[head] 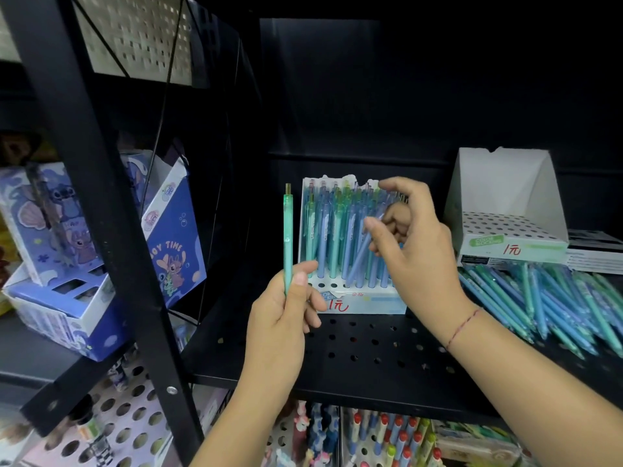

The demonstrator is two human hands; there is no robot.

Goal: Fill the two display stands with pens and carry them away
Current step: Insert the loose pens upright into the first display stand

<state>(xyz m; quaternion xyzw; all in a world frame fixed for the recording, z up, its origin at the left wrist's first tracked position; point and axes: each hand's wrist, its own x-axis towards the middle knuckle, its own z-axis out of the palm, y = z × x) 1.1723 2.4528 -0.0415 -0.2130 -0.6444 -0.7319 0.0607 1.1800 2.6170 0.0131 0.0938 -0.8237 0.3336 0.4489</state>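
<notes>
On the shelf (pixel 364 369) just past the fingers (pixel 305 268), right hand (pixel 418 254) is pinching a blue pen (pixel 360 256) at the nearly full stand (pixel 357 303), left hand (pixel 279 311) gripping a green pen (pixel 287 237) upright; next move prob. needing a free hole, empty stand (pixel 512 230) waiting rightward.

We are reading "1元" in red marker on the front of the stand full of pens (pixel 371 306). We are seeing the same red "1元" on the front of the empty white stand (pixel 505 183), right beside a green label with white letters that are too blurry for us to read. On the blue cartoon box (pixel 175 230) at the left, we are making out the letters "OY TIME".
</notes>
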